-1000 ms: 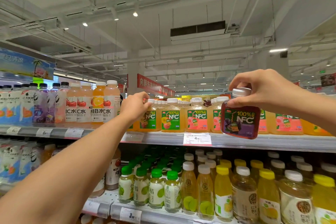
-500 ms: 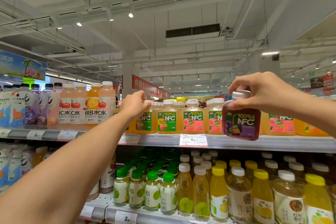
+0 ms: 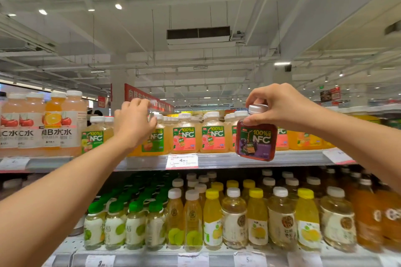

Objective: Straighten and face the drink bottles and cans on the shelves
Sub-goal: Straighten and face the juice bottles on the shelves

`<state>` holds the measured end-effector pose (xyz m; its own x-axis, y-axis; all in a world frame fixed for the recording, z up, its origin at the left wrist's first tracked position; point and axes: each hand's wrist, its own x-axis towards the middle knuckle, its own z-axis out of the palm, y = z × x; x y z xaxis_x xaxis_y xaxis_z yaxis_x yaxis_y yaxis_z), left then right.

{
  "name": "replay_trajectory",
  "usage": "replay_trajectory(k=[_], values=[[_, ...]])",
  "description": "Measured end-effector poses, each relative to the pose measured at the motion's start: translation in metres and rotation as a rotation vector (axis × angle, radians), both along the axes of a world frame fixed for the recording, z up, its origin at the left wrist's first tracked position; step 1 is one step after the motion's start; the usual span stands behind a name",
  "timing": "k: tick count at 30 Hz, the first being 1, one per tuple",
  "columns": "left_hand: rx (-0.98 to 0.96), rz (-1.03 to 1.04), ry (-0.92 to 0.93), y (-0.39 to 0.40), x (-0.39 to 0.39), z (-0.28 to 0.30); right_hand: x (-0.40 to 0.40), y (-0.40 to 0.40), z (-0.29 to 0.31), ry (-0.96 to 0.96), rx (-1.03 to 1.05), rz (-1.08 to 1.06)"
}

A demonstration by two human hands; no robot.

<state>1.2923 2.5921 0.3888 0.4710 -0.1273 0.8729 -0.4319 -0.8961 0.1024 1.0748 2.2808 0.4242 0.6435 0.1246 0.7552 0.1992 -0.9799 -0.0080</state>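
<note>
Risk: dark purple square plastic juice bottle point(image 3: 256, 136), pinched by white cap in right hand point(image 3: 280, 104) fingers, slipping; left hand point(image 3: 133, 122) fingers curled over orange juice bottle point(image 3: 153, 138), grip unclear

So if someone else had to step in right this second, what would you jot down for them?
Right hand: pinches the dark purple NFC juice bottle by its white cap, held in the air in front of the top shelf, label facing out.
Left hand: up among the caps of the orange NFC bottles; whether it grips one cannot be told.
Done: the pink-label NFC bottles stand upright, labels forward.
Left: find the purple bottle a slot and set it down, then finish facing the row under the left hand. The lower shelf's bottles look orderly.
</note>
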Motion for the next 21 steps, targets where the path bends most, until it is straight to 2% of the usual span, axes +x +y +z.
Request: replay_trajectory(k=[8, 17, 21], values=[[0.236, -0.312, -0.074, -0.163, -0.111, -0.026, -0.063, -0.098, -0.011, 0.064, 0.047, -0.083], [0.425, -0.437, -0.071, -0.349, -0.205, -0.064, -0.142, -0.257, -0.02, 0.126, 0.143, -0.113], [0.428, -0.49, -0.071, -0.421, -0.231, -0.08, -0.177, -0.325, -0.026, 0.112, 0.183, -0.144]])
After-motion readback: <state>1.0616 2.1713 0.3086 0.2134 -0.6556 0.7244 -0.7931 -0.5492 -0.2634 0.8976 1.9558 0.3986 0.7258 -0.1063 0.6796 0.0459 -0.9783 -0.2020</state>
